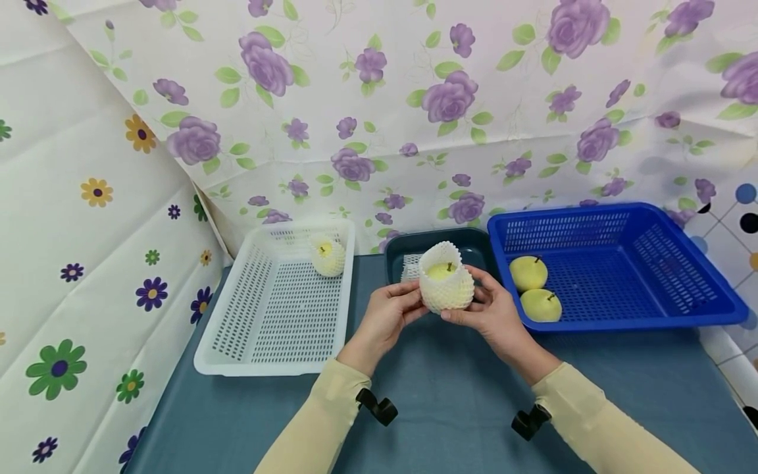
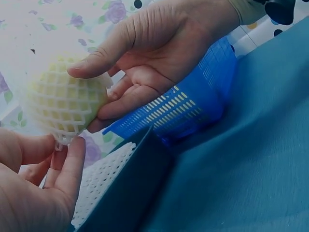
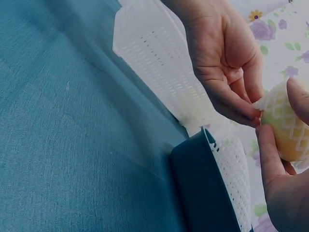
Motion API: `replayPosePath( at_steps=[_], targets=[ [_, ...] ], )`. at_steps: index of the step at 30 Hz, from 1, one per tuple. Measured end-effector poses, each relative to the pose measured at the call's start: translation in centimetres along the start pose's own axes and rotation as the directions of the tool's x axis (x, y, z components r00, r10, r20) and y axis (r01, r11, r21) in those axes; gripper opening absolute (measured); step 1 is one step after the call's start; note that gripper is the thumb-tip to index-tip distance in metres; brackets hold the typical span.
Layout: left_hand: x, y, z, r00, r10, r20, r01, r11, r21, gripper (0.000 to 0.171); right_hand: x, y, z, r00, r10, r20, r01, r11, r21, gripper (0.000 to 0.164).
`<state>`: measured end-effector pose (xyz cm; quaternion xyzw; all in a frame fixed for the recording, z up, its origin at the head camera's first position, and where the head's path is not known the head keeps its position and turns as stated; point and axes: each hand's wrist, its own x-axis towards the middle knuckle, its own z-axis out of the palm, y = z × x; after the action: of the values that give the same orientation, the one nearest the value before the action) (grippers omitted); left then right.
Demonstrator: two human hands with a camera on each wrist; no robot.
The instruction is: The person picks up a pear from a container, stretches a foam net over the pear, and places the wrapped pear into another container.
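A yellow-green pear (image 1: 441,270) sits inside a white foam net sleeve (image 1: 447,296), its stem showing at the open top. Both hands hold it above the table, in front of the dark green tray. My left hand (image 1: 387,319) pinches the edge of the net between thumb and fingers; the left wrist view shows this pinch at the net's gathered end (image 2: 63,140). From the other side my right hand (image 1: 491,316) grips the wrapped pear, thumb in front and fingers behind. In the right wrist view the wrapped pear (image 3: 285,128) is partly cut off by the frame.
On the left stands a white basket (image 1: 204,349) with one net-wrapped pear (image 1: 328,257). A dark green tray (image 1: 474,237) behind the hands holds white foam nets (image 1: 410,266). To the right, a blue basket (image 1: 639,322) holds two bare pears (image 1: 540,305). A flowered sheet hangs behind.
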<state>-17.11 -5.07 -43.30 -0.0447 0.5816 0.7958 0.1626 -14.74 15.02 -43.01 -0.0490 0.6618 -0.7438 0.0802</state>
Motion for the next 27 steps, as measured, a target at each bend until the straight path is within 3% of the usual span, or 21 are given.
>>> replayPosePath(
  at_steps=[2,4,7,9,11,14,21,27],
  targets=[
    [0.0,0.0,0.0,0.998,0.07,-0.004,-0.069,0.996,0.054,0.032,0.0,0.0,0.0,1.0,0.005,-0.002,-0.005,1.0,0.0,0.089],
    [-0.1,0.0,0.0,0.985,0.175,0.006,-0.174,0.979,0.108,0.032,0.1,0.1,0.0,1.0,0.006,-0.003,-0.006,1.0,0.003,0.089],
    [-0.3,0.3,0.1,0.944,0.323,0.07,-0.33,0.93,0.158,0.036,0.2,0.1,-0.1,1.0,-0.001,-0.006,0.001,1.0,0.007,0.09],
    [-0.5,0.6,0.3,0.923,0.358,0.144,-0.378,0.913,0.155,0.04,0.2,0.1,-0.1,1.0,-0.009,-0.007,0.009,1.0,0.009,0.089],
    [-0.8,0.9,0.5,0.915,0.345,0.209,-0.379,0.913,0.153,0.046,0.2,0.2,-0.1,1.0,-0.015,-0.013,0.015,1.0,0.008,0.088],
    [-1.4,1.3,0.7,0.922,0.288,0.26,-0.338,0.925,0.174,0.053,0.2,0.3,-0.1,1.0,-0.015,-0.016,0.015,1.0,0.009,0.084],
    [-2.5,2.3,1.3,0.931,0.236,0.28,-0.307,0.919,0.247,0.062,0.1,0.4,-0.1,1.0,-0.016,-0.024,0.016,1.0,-0.003,0.076],
    [-2.3,2.3,1.4,0.932,0.224,0.284,-0.297,0.922,0.247,0.063,0.1,0.3,-0.2,0.999,-0.01,-0.041,0.01,1.0,0.004,0.074]
  ],
)
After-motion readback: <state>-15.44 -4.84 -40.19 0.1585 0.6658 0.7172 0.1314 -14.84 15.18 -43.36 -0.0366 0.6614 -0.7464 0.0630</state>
